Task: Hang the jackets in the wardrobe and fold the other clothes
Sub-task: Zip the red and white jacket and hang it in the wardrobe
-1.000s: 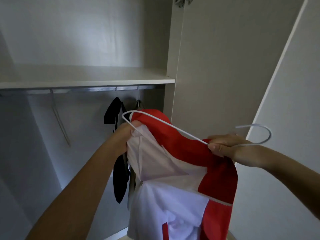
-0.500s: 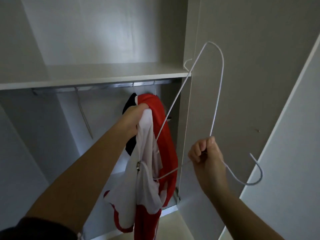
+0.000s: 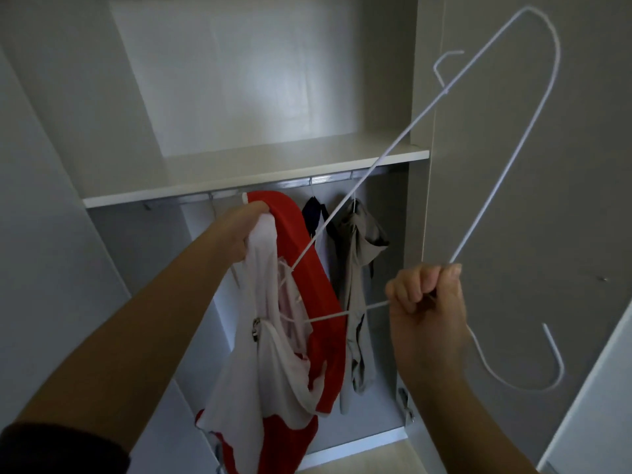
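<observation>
the red and white jacket point(image 3: 301, 241) hangs limp from the left hand point(image 3: 246, 230), which bunches its collar just below the wardrobe rail point(image 3: 328, 179), left of a grey garment point(image 3: 355, 268) on that rail. the right hand point(image 3: 427, 309) is fisted round the white wire hanger point(image 3: 445, 91), one end poked into the jacket. the fabric looks light, soft and slippery, the wire thin and springy. i judge the best hold is collar and shoulder seam, with the hanger held by its neck.

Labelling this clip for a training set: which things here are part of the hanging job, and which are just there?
In use: red and white jacket, white wire hanger, left hand, right hand, wardrobe rail.
Just there: grey garment, dark garment, shelf.
</observation>
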A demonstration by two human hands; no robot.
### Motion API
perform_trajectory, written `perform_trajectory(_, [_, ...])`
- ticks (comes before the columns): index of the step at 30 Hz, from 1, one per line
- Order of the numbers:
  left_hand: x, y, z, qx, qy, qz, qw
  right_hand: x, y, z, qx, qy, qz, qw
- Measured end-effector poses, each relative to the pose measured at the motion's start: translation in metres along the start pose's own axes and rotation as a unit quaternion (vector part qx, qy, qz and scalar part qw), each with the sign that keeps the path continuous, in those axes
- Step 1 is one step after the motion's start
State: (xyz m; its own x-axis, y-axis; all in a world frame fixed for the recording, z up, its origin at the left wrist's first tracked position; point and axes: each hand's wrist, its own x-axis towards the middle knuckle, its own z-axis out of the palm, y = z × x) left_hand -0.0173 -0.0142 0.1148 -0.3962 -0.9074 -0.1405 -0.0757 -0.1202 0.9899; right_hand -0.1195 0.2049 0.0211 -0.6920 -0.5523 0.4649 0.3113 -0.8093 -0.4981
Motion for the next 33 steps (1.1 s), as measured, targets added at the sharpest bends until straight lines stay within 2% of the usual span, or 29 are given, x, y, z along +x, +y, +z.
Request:
perform_trajectory(7, [0.01, 0.001, -0.02, 0.014, 0.036, -0.015, 0.999, 0.003, 0.006, 0.008, 0.028, -0.002, 0.011, 1.0])
perform_trajectory(20, [0.028, 0.008, -0.032, 0.017, 0.018, -0.015, 1.0, 0.008, 0.007, 0.01, 0.018, -0.015, -0.044, 0.999])
perform_trajectory(24, [0.023, 0.009, -0.028, 0.014, -0.01, -0.018, 1.0, 0.012, 0.037, 0.004, -0.063, 0.003, -0.02, 0.998])
perform_trajectory(26, [0.02, 0.015, -0.027, 0.001, -0.041, -0.002, 0.999, 0.009, 0.067, -0.003, -0.189, 0.004, 0.004, 0.982])
perform_trajectory(28, [0.02, 0.024, -0.032, -0.007, -0.041, 0.019, 0.999, 0.001, 0.097, -0.017, -0.29, -0.019, 0.037, 0.956])
perform_trajectory(30, [0.023, 0.029, -0.045, 0.004, -0.002, 0.035, 0.999, -0.003, 0.108, -0.028, -0.312, -0.019, 0.067, 0.947])
perform_trajectory(33, [0.031, 0.016, -0.061, 0.009, 0.029, 0.03, 0.999, 0.007, 0.094, -0.022, -0.249, -0.012, 0.064, 0.966])
